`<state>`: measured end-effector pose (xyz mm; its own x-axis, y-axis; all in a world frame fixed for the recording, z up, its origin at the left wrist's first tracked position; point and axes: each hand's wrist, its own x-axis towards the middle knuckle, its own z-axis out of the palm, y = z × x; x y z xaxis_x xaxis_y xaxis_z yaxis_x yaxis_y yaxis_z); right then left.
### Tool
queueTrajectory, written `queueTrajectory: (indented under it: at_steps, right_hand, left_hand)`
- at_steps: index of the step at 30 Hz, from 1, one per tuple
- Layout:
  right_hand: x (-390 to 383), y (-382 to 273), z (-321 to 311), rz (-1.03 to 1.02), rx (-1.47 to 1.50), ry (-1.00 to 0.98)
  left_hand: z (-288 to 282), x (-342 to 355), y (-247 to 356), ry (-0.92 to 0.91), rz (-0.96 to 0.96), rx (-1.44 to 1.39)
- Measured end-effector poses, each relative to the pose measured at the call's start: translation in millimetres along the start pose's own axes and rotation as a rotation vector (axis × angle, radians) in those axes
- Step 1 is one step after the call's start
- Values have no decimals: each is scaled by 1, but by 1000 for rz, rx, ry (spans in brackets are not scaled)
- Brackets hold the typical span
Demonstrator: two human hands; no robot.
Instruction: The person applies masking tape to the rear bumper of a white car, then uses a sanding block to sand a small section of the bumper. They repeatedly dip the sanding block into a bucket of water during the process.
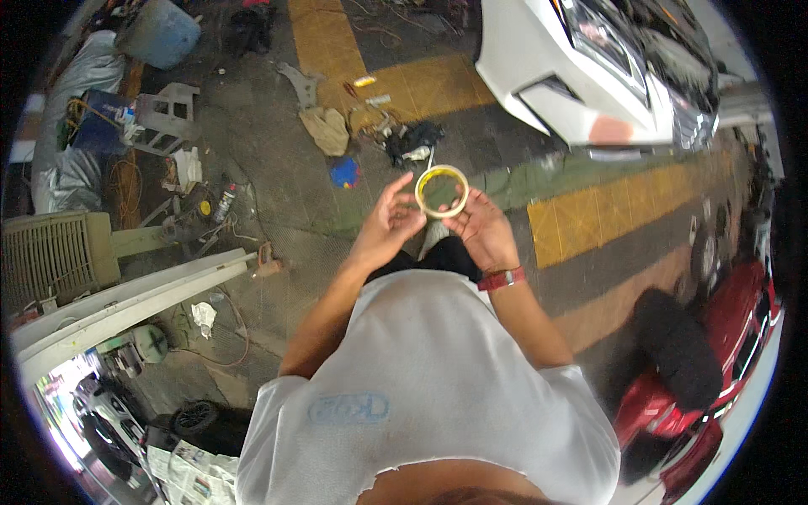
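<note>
A roll of pale masking tape [419, 204] with a yellow inner core is held up in front of my body. My right hand [486, 229] grips its lower right side, with fingertips showing through the ring. A short pale strip stands up from the roll's top edge and looks like a loose tape end. On the roll's left side is my left hand [389, 225], its fingers spread and its thumb close to the rim. Whether that thumb touches the tape, I cannot tell. A red watch or band [502, 279] circles my right wrist.
A white car front [539, 76] with a reddish patch is at the far right. Beyond my hands, a dark cloth bundle [412, 143], a tan cloth [325, 130] and a blue item [344, 172] lie on the floor. A long pale beam [135, 307] runs at left; a red car [741, 311] stands right.
</note>
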<state>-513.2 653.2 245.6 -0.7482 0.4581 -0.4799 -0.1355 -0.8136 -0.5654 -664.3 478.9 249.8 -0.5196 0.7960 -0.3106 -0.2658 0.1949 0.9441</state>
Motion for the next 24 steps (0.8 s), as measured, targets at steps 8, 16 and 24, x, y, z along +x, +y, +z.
queueTrajectory:
  at_steps: [8,16,24]
  right_hand:
    - [191,-33,92,179,-103,-59]
    - [361,-64,209,-187,-1111,-585]
    - [498,-113,354,-513,-1567,-731]
  left_hand:
    - [-69,100,42,379,360,668]
    - [-195,271,75,336,157,-234]
    - [-315,406,170,573,248,-212]
